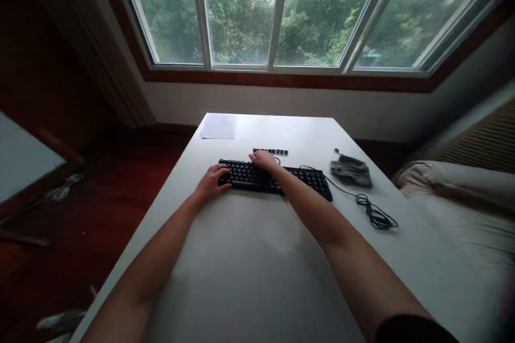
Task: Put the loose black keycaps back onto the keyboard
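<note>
A black keyboard (300, 178) lies across the middle of a white table (249, 268). My left hand (211, 183) is at the keyboard's left end, fingers curled round its edge. My right hand (263, 159) reaches over the keyboard's back rows, left of centre. Its fingers are bent down and pressed together on the keys, and what they pinch is hidden. Just behind that hand a short row of loose black keycaps (271, 151) lies on the table.
The keyboard's black cable (374, 214) lies coiled at the right. A grey crumpled cloth or pouch (351, 170) sits beside it. A sheet of paper (219, 126) lies at the table's far left corner. Windows stand behind, a beige cushion (450, 198) at the right.
</note>
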A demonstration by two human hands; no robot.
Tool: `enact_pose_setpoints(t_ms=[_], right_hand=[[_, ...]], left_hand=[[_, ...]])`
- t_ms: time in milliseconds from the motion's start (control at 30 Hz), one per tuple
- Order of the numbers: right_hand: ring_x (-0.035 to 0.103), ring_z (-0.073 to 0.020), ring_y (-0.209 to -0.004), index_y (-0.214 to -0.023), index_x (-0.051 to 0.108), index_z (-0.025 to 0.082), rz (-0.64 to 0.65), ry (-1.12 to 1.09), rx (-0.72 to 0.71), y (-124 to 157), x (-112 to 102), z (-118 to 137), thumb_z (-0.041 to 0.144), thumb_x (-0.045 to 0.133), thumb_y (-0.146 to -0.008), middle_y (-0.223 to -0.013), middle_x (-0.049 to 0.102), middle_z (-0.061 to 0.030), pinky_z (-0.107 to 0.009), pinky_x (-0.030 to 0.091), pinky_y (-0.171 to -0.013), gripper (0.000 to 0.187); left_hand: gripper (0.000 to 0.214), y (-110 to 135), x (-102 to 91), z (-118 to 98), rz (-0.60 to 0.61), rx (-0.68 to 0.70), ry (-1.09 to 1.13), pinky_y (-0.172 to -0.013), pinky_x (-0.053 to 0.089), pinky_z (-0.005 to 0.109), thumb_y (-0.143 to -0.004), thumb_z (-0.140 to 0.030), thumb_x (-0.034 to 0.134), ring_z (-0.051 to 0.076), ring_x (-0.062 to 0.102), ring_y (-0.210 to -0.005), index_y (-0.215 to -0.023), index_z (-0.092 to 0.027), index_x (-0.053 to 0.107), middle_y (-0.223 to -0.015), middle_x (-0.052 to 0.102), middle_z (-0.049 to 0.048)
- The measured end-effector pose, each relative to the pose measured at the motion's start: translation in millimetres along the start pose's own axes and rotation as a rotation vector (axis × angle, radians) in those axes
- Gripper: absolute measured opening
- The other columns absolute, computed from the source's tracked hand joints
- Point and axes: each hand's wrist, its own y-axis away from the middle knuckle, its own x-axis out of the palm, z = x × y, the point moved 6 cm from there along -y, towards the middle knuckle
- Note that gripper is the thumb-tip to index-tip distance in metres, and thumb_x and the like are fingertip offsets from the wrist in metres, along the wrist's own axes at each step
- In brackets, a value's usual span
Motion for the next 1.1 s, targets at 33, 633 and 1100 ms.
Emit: enact_pose_setpoints(t_ms=[33, 633, 1100], right_hand=[[0.058, -0.0175, -0.113, -0.120, 0.073, 0.015, -0.015, -0.008, 0.027, 0.0, 2.5, 0.8, 0.051, 0.037, -0.108, -0.118, 0.061, -0.0118, -0.020, 0.042, -0.101, 0.052], [0.056, -0.0168, -0.116, -0.118, 0.071, 0.013, -0.071, 0.045, -0.068, -7.2, 13.6, 5.4, 0.053, 0.028, -0.111, -0.122, 0.059, -0.0124, -0.019, 0.040, -0.101, 0.059], [0.054, -0.0172, -0.114, -0.139, 0.055, 0.027, -0.222, 0.003, 0.040, -18.3, 0.0, -19.0, 0.032, 0.049, -0.103, -0.124, 0.057, -0.0081, -0.025, 0.044, -0.100, 0.037]], left_hand=[[0.044, 0.9, 0.0, 0.9, 0.000, -0.004, 0.003, -0.115, 0.042, 0.051, -0.085, -0.036, 0.076, 0.030, 0.048, -0.133, -0.126, -0.025, 0.063, -0.141, 0.054, 0.0090], [0.045, 0.6, -1.8, -2.9, -0.012, -0.033, 0.004, -0.113, 0.043, 0.052, -0.084, -0.035, 0.077, 0.031, 0.048, -0.132, -0.126, -0.028, 0.063, -0.140, 0.055, 0.0076], [0.046, 1.5, -2.9, -5.4, -0.011, -0.026, 0.001, -0.114, 0.044, 0.051, -0.083, -0.035, 0.077, 0.030, 0.048, -0.133, -0.126, -0.027, 0.063, -0.140, 0.054, 0.0081]])
